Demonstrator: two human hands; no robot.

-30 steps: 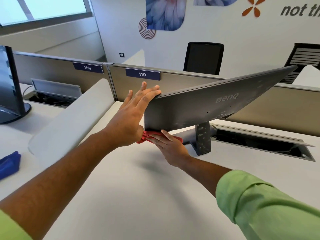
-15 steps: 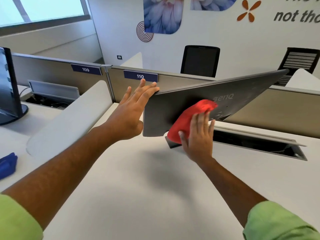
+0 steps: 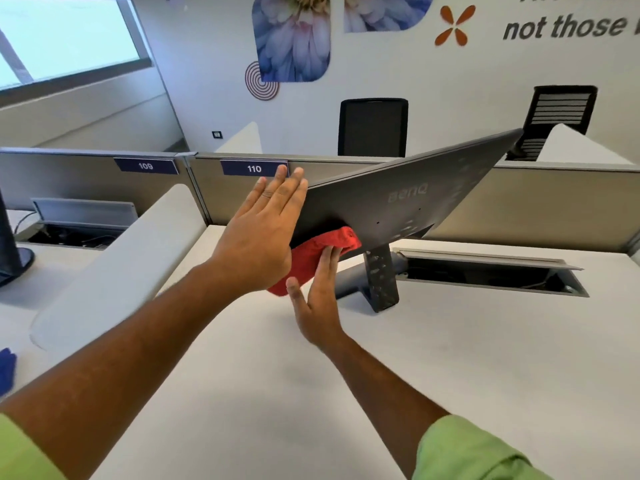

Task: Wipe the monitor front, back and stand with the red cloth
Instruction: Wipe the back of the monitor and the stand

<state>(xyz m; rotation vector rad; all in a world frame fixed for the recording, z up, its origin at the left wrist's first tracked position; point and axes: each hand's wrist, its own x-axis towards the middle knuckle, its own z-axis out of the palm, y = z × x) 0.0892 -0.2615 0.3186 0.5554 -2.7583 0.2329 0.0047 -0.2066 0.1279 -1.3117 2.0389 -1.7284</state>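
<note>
The grey monitor (image 3: 398, 199) stands on the white desk with its back, marked with a logo, turned toward me and its screen hidden. My left hand (image 3: 263, 233) lies flat with straight fingers against the monitor's left edge. My right hand (image 3: 315, 299) presses the red cloth (image 3: 318, 251) against the lower left of the monitor's back with straight fingers. The dark stand (image 3: 379, 278) rises from its base just right of the cloth.
An open cable tray (image 3: 491, 271) runs along the desk behind the stand. Grey partitions numbered 109 and 110 (image 3: 254, 169) back the desk. A white divider (image 3: 114, 261) borders the left. Another monitor's base (image 3: 14, 261) and a blue cloth (image 3: 7, 372) sit far left.
My right hand has swept the red cloth from the middle of the monitor's back down and left to its lower left corner. My left hand stays on the left edge.
</note>
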